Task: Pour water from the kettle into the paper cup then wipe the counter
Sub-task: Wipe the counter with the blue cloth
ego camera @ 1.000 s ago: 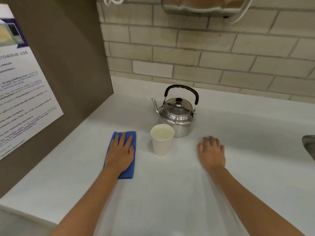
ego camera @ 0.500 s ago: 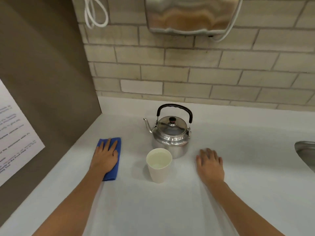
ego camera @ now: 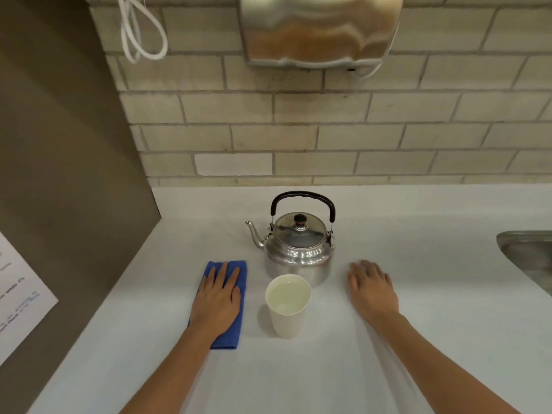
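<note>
A steel kettle [ego camera: 298,249] with a black handle stands upright on the white counter [ego camera: 442,309], its spout pointing left. Just in front of it is a white paper cup [ego camera: 287,324], upright and holding water. Left of the cup lies a folded blue cloth [ego camera: 228,337]. My left hand [ego camera: 218,300] presses flat on the cloth and covers most of it. My right hand [ego camera: 372,291] rests palm down on the bare counter to the right of the kettle, fingers spread, holding nothing.
A brown side panel [ego camera: 65,174] with a printed notice [ego camera: 18,294] bounds the counter on the left. A tiled wall rises behind, with a metal wall unit [ego camera: 319,28] and a looped white cord [ego camera: 140,34] on it. A steel sink edge [ego camera: 528,252] shows at the far right.
My left hand slid the blue cloth left, then back right toward the cup. The view has tilted upward. Right hand, cup and kettle stayed put.
</note>
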`<state>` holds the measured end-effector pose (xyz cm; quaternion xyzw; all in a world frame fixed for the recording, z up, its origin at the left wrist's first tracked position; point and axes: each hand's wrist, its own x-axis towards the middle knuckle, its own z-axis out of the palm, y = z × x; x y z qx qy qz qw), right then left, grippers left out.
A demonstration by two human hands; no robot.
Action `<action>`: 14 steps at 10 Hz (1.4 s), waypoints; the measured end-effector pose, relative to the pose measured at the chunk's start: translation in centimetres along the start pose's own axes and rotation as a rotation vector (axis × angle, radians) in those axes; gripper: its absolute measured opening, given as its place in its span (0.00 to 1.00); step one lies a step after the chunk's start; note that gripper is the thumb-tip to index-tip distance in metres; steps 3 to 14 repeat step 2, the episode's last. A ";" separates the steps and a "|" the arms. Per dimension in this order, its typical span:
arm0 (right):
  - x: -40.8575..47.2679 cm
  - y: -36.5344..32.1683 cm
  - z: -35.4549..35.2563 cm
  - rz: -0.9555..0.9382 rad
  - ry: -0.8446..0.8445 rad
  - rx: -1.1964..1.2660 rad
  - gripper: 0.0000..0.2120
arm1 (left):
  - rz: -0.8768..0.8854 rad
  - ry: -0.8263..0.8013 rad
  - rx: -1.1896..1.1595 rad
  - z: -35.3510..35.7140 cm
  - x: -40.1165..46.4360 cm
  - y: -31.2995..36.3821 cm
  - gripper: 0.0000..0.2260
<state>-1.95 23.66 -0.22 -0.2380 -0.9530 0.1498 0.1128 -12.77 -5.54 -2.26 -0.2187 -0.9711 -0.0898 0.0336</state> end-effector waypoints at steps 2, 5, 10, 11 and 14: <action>0.9 -0.5 -1.7 0.042 -0.043 0.056 0.18 | -0.005 0.033 0.004 -0.4 0.0 0.4 0.22; 0.9 -0.5 -1.7 0.042 -0.043 0.056 0.18 | -0.005 0.033 0.004 -0.4 0.0 0.4 0.22; 0.9 -0.5 -1.7 0.042 -0.043 0.056 0.18 | -0.005 0.033 0.004 -0.4 0.0 0.4 0.22; 0.9 -0.5 -1.7 0.042 -0.043 0.056 0.18 | -0.005 0.033 0.004 -0.4 0.0 0.4 0.22; 0.9 -0.5 -1.7 0.042 -0.043 0.056 0.18 | -0.005 0.033 0.004 -0.4 0.0 0.4 0.22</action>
